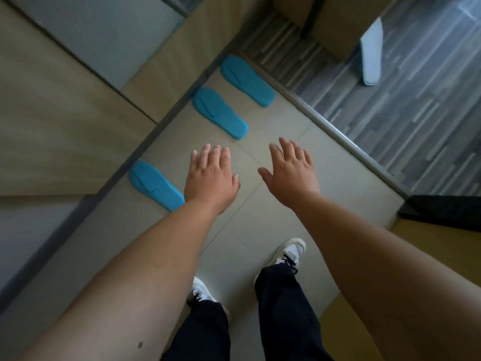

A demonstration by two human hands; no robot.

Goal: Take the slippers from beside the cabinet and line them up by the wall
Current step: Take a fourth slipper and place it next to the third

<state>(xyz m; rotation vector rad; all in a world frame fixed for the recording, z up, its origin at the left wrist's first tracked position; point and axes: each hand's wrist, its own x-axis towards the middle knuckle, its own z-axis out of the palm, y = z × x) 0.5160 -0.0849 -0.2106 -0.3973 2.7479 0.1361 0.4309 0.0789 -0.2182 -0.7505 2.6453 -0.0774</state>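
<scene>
Three blue slippers lie on the pale tile floor with their toes against the wall's dark skirting. The far slipper and the middle slipper lie side by side near the corner. The near slipper lies apart, further along the wall, its heel end hidden behind my left wrist. My left hand hovers just right of that near slipper, fingers spread, holding nothing. My right hand is stretched out over bare tiles, also open and holding nothing.
A wood-panelled wall runs along the left. A grey threshold strip separates the tiles from striped grey flooring on the right, where a pale upright object stands. My feet in white sneakers stand on the tiles below.
</scene>
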